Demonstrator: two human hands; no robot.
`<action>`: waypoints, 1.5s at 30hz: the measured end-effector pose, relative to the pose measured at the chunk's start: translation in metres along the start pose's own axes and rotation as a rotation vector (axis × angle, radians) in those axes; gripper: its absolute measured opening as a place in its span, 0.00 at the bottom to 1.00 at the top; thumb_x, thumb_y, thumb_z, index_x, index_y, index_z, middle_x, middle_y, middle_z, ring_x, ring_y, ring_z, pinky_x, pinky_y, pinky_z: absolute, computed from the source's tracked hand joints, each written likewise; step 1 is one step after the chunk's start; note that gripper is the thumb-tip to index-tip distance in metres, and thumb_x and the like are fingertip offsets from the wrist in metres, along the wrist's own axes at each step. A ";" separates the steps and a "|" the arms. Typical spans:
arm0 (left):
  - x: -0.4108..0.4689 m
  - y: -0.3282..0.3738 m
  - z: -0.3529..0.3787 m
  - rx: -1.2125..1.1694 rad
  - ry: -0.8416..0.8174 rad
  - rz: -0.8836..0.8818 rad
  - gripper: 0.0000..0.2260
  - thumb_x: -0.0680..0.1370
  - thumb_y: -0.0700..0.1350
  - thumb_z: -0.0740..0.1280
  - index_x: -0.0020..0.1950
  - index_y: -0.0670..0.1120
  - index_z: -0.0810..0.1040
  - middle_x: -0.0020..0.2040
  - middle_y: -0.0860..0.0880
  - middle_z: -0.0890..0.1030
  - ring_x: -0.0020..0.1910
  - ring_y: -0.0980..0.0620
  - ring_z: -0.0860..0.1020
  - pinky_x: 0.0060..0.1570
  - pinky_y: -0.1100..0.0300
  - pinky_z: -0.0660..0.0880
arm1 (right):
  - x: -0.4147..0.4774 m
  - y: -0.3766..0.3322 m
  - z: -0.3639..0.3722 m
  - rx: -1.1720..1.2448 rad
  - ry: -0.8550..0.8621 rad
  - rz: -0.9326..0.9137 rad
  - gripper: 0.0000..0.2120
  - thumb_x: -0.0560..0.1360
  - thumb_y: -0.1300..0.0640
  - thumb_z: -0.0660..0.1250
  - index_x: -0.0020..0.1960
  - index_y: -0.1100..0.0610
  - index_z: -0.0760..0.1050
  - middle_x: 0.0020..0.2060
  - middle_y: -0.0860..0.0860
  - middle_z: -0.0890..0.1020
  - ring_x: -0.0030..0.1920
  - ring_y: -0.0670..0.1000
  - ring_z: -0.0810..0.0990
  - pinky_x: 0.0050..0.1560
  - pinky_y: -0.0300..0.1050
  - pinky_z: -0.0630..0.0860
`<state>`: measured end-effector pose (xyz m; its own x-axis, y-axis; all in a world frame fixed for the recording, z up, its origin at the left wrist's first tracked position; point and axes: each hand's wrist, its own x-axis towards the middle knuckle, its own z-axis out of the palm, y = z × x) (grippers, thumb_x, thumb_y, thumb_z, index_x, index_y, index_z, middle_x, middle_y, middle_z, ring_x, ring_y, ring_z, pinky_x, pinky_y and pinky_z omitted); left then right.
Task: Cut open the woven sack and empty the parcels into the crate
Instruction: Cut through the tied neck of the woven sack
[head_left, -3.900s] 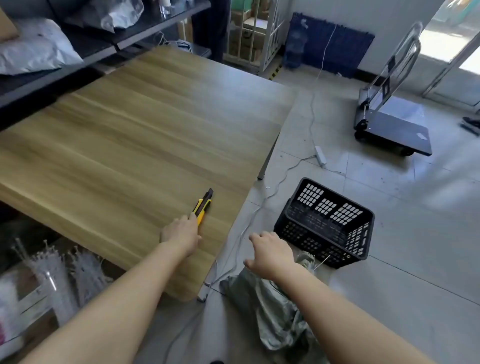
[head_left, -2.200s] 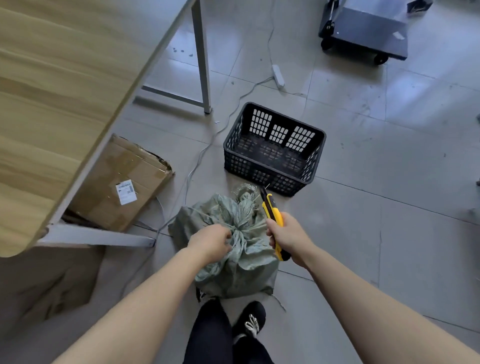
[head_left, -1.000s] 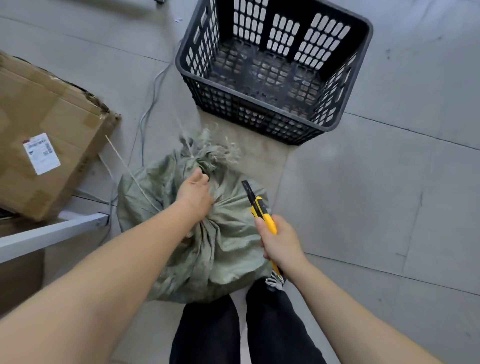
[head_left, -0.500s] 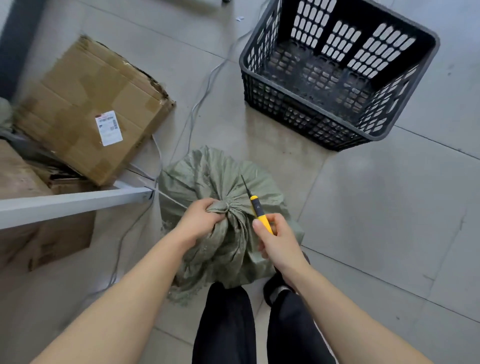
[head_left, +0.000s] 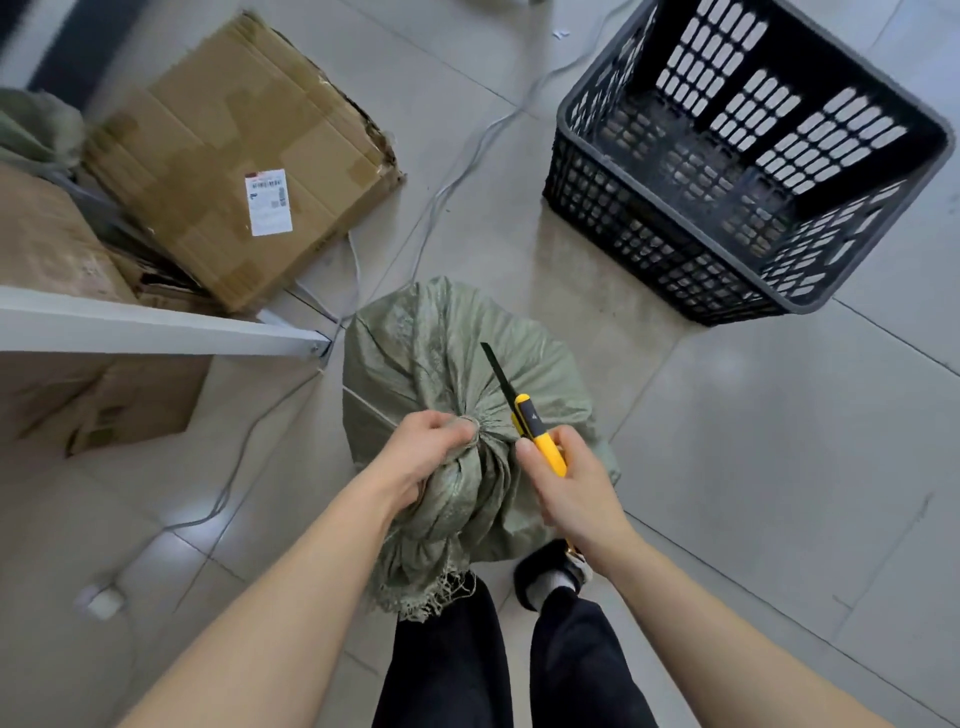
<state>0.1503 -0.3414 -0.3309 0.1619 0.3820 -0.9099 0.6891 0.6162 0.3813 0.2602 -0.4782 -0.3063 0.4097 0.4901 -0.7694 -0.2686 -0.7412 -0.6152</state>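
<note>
A grey-green woven sack (head_left: 431, 353) stands on the tiled floor in front of my legs, its neck gathered and tied. My left hand (head_left: 421, 452) grips the bunched neck just below the tie. My right hand (head_left: 571, 488) holds a yellow and black utility knife (head_left: 530, 421) with its blade extended, the blade lying over the sack just right of the tie. The black plastic crate (head_left: 675, 260) sits on the floor at the upper right with nothing in it. No parcels show; the sack hides them.
A worn cardboard box (head_left: 228, 156) with a white label lies at the upper left, more boxes behind a white table leg (head_left: 156, 327). Grey cables (head_left: 441, 187) run across the floor between box and crate. A white plug (head_left: 101, 603) lies at the lower left.
I took the knife off the table, passed it to my right hand and bent over the sack. My left hand pulled the neck toward me; the blade now lies beside the tie.
</note>
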 end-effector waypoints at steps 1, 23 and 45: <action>0.002 -0.003 -0.001 0.005 0.017 0.006 0.05 0.72 0.41 0.73 0.45 0.46 0.78 0.48 0.41 0.82 0.47 0.46 0.80 0.55 0.53 0.76 | 0.000 0.000 -0.001 0.014 -0.005 0.002 0.18 0.69 0.37 0.66 0.37 0.50 0.67 0.28 0.48 0.70 0.30 0.50 0.70 0.36 0.50 0.71; 0.019 -0.005 -0.014 0.355 -0.157 0.002 0.13 0.67 0.47 0.77 0.42 0.45 0.76 0.40 0.48 0.78 0.41 0.50 0.75 0.45 0.56 0.71 | 0.015 0.013 0.015 -0.020 -0.019 0.022 0.09 0.77 0.51 0.61 0.48 0.57 0.70 0.33 0.55 0.74 0.32 0.54 0.72 0.37 0.56 0.76; 0.027 0.016 0.004 -0.394 -0.075 0.162 0.18 0.71 0.22 0.61 0.42 0.46 0.74 0.40 0.49 0.77 0.38 0.54 0.75 0.40 0.63 0.75 | -0.004 0.011 0.006 -0.486 0.248 -0.186 0.11 0.76 0.41 0.62 0.52 0.48 0.72 0.31 0.43 0.73 0.35 0.50 0.73 0.38 0.47 0.70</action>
<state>0.1686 -0.3243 -0.3500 0.3066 0.4535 -0.8368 0.3303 0.7738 0.5404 0.2505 -0.4858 -0.3112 0.6198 0.5537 -0.5561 0.2347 -0.8070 -0.5418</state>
